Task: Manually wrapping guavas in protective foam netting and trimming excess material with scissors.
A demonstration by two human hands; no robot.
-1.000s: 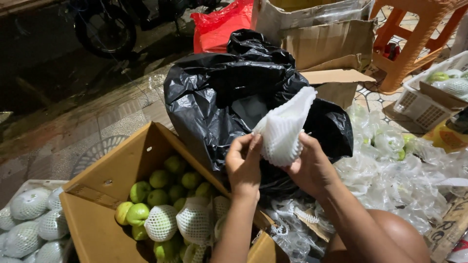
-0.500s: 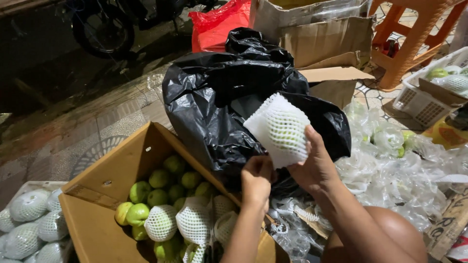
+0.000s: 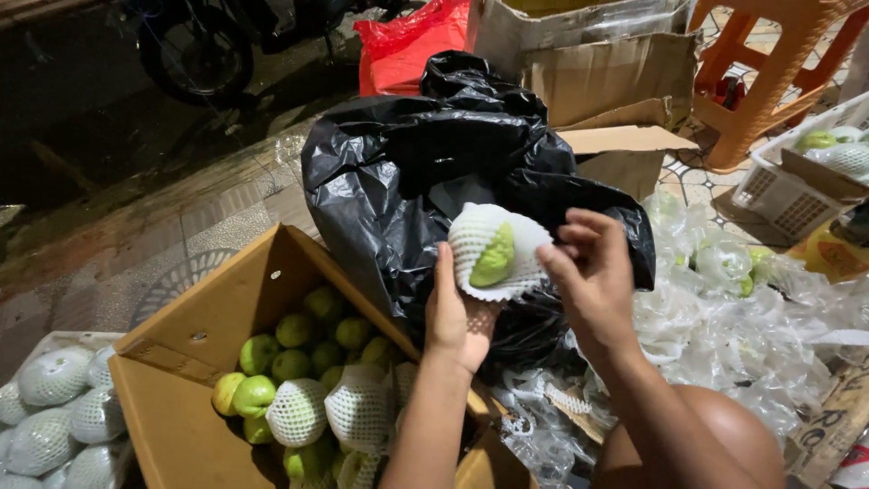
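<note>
Item: green fruit (image 3: 494, 258) in a white foam net sleeve (image 3: 471, 237), sitting at the centre of the view, in front of the black plastic bag (image 3: 407, 172). The sleeve is covering most of the fruit; a green patch is showing through its open side.

Left hand (image 3: 457, 317): cupping the sleeved fruit from below, at its 7 o'clock, with the thumb pointing up along the sleeve's left edge. It is grasping the fruit and sleeve together.

Right hand (image 3: 593, 276): sitting at the fruit's 3 o'clock, fingers curled, fingertips touching the sleeve's right edge. Whether it is pinching the foam or only resting against it cannot be told.

Surroundings, read from the fruit:
- Open cardboard box (image 3: 181, 362) at 8 o'clock, holding bare green fruits (image 3: 290, 349) and several netted fruits (image 3: 330, 412).
- White basket (image 3: 59, 412) at the far 8 o'clock corner, holding more netted fruits.
- Heap of clear plastic wrapping (image 3: 742, 326) at 3 to 4 o'clock, spreading over the floor.
- White crate (image 3: 797, 186) at 2 o'clock, carrying wrapped fruit.
- Orange plastic stool (image 3: 769, 81) at 1 o'clock.
- Red bag (image 3: 407, 45) at 12 o'clock, behind the black bag.
- Stacked cardboard cartons (image 3: 597, 81) between the red bag and the stool.
</note>
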